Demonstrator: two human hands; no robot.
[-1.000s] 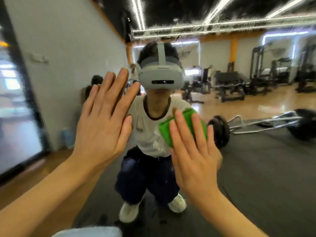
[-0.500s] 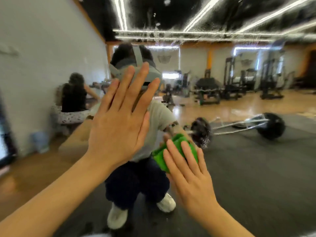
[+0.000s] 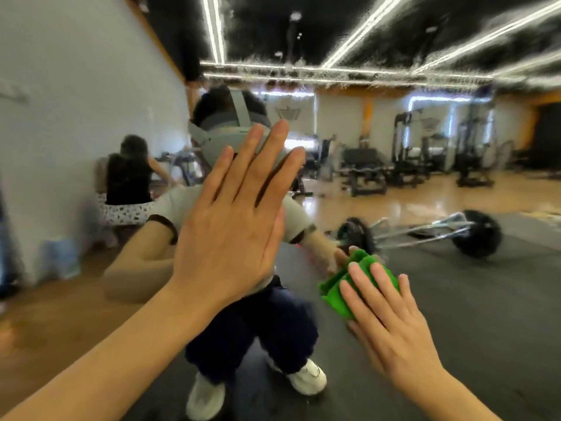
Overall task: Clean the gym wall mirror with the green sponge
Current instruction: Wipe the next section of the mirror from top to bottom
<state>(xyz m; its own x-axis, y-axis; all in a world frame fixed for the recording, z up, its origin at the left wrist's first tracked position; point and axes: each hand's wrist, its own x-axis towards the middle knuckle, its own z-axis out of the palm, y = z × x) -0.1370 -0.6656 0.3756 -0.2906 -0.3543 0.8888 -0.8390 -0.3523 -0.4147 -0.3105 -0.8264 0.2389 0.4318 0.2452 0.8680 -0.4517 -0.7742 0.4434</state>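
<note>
sponge [image 3: 346, 287] slid right under flat right hand [image 3: 391, 317]; left hand [image 3: 230, 232] flat, seemingly on mirror [image 3: 455, 299].

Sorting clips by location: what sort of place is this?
A gym, seen reflected in a wall mirror: a loaded barbell lies on dark rubber flooring, and weight machines line the far wall.

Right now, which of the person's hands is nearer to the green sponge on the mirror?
The right hand: its straight fingers press the green sponge flat against the gym wall mirror. The left hand lies flat on the glass, up and to the left, apart from the sponge.
</note>
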